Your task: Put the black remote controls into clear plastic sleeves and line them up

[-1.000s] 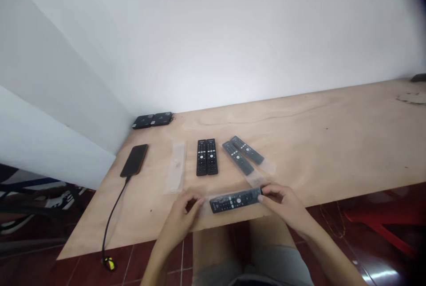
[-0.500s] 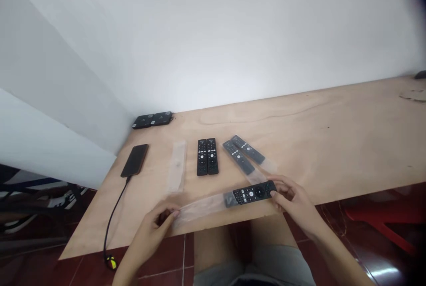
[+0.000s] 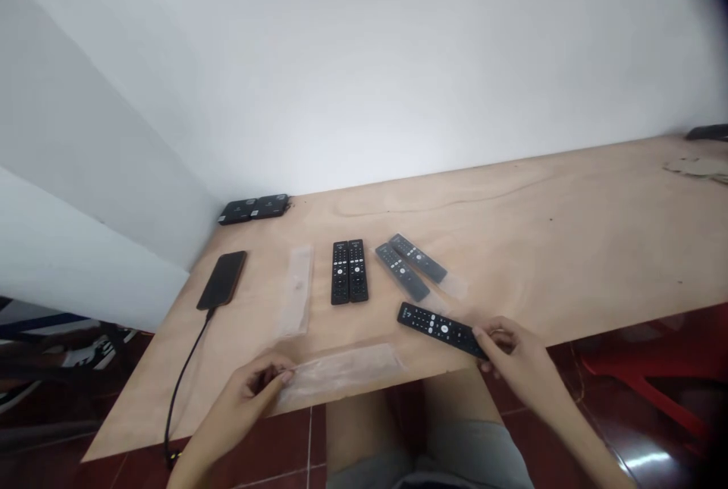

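My right hand (image 3: 506, 345) pinches the lower end of a black remote control (image 3: 437, 328), bare and tilted with its far end to the left. Between the fingers of my left hand (image 3: 262, 381) is one end of a flat clear plastic sleeve (image 3: 349, 369), lying along the table's front edge. Sleeve and remote are apart. Two bare remotes (image 3: 349, 271) lie side by side in the middle. To their right rest two remotes in clear sleeves (image 3: 410, 265), partly fanned. Another flat sleeve (image 3: 296, 290) lies left of the bare pair.
A phone (image 3: 223, 280) with a black cable (image 3: 185, 375) lies on the left of the wooden table (image 3: 540, 246). Two black boxes (image 3: 253, 208) stand in the back left corner by the wall. A red chair (image 3: 648, 375) is at the right below the table.
The remote in my right hand has come out of the sleeve and moved right. My left hand still pinches the sleeve's end. The view has shifted slightly.
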The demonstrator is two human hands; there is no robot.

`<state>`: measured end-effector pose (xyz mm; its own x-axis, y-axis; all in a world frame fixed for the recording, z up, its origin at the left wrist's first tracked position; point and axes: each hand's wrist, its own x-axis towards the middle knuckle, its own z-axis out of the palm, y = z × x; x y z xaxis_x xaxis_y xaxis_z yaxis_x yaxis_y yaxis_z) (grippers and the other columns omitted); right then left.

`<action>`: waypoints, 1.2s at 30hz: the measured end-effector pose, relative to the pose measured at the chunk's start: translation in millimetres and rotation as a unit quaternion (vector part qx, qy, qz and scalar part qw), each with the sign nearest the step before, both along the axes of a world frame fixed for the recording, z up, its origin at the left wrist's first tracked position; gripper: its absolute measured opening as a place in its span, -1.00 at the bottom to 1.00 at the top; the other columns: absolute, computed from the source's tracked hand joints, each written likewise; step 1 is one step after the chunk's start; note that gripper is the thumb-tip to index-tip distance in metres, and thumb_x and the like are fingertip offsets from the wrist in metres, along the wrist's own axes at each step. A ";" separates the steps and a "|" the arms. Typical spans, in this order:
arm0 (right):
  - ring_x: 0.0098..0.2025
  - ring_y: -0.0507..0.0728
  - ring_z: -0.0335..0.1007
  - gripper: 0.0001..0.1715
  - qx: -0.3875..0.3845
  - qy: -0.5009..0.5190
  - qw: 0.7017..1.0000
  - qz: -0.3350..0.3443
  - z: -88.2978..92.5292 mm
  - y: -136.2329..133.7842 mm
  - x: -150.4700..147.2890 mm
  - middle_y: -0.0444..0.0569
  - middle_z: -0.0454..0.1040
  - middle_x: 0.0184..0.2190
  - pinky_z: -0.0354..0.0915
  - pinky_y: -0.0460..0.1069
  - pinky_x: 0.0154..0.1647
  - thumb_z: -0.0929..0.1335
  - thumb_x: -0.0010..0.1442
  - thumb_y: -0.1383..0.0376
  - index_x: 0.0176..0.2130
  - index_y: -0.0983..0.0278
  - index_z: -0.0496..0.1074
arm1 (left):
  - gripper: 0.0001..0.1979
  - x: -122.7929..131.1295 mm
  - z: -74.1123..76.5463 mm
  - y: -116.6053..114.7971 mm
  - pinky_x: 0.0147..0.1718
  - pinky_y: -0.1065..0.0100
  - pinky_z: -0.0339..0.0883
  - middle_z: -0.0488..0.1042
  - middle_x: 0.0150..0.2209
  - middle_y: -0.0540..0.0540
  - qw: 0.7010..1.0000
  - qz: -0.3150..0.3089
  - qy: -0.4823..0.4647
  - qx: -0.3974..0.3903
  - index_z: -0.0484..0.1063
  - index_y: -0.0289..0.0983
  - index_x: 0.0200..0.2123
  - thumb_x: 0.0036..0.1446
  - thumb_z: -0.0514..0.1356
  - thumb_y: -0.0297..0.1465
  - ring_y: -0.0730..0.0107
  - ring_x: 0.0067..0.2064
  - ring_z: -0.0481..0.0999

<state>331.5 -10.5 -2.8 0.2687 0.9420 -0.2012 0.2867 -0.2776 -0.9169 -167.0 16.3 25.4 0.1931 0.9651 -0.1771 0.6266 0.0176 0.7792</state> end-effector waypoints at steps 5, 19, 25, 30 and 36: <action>-0.44 0.23 0.58 -0.62 0.046 -0.180 0.981 0.054 0.3 -4.5 -47.5 -0.06 0.61 -0.49 0.36 0.03 -0.41 0.37 0.44 -0.01 -0.32 0.16 0.49 | -0.61 0.4 -0.4 0.0 -0.23 0.33 0.43 0.60 -0.31 -0.09 1.000 0.006 -0.002 0.000 0.68 -0.18 -0.20 0.32 0.31 0.02 0.15 -0.23 0.57; 0.29 0.35 0.43 -0.58 0.296 -0.309 0.865 0.264 4.0 29.3 -89.5 0.14 0.52 0.28 0.43 0.27 0.25 0.30 0.51 0.42 0.23 0.15 0.54 | -0.62 3.7 -9.6 -4.4 -0.15 0.28 0.44 0.64 -0.26 -0.12 0.999 0.020 -0.005 0.030 0.69 -0.19 -0.16 0.34 0.30 0.00 0.13 -0.19 0.59; 0.29 0.41 0.38 -0.57 0.272 -0.342 0.859 0.266 12.0 74.1 -122.7 0.22 0.47 0.33 0.39 0.35 0.24 0.26 0.51 0.40 0.25 0.23 0.52 | -0.59 7.7 -12.4 -6.7 -0.19 0.25 0.42 0.63 -0.28 -0.14 0.999 0.032 0.000 0.038 0.70 -0.20 -0.18 0.29 0.33 0.04 0.12 -0.22 0.55; 0.33 0.43 0.34 -0.53 0.259 -0.353 0.859 0.264 13.0 107.3 -140.1 0.22 0.45 0.36 0.32 0.36 0.26 0.27 0.51 0.39 0.30 0.20 0.50 | -0.59 9.8 -11.9 -8.6 -0.23 0.24 0.40 0.58 -0.34 -0.12 0.997 0.053 0.004 0.055 0.69 -0.19 -0.19 0.20 0.39 0.04 0.13 -0.27 0.51; 0.27 0.36 0.38 -0.65 0.273 -0.333 0.858 0.280 24.7 108.7 -144.8 0.16 0.51 0.26 0.31 0.27 0.22 0.27 0.56 0.33 0.20 0.20 0.53 | -0.60 17.3 -20.3 -7.9 -0.22 0.25 0.41 0.61 -0.29 -0.12 0.996 0.069 -0.009 0.059 0.68 -0.20 -0.13 0.24 0.39 0.00 0.14 -0.25 0.54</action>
<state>186.6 98.2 21.9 -0.3727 0.8661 0.3332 0.7453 0.4933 -0.4485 -149.6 8.4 5.1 0.0588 0.9965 -0.0594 0.6108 0.0111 0.7917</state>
